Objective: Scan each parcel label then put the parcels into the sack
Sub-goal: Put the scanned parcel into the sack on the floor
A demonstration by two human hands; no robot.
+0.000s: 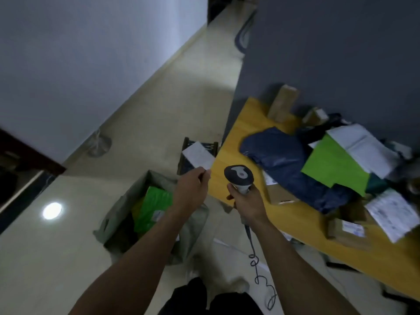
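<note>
The room is dim, with a cool bluish cast. A round white glare spot [52, 210] burns on the glossy floor [159, 105], paler light pooling farther off. Everything looks soft; the parcels [345, 233] at the table's [245, 123] right end smear. The wall's [91, 53] lines lean steeply.

I stood on a pale, glossy floor [159, 98], with a round glare [52, 210] of lamplight on it to my left. A yellow table [241, 123] sat at my right against a grey partition [329, 42]. A white wall [91, 53] ran opposite, with a small grey blurred thing [98, 144] at its foot.
</note>
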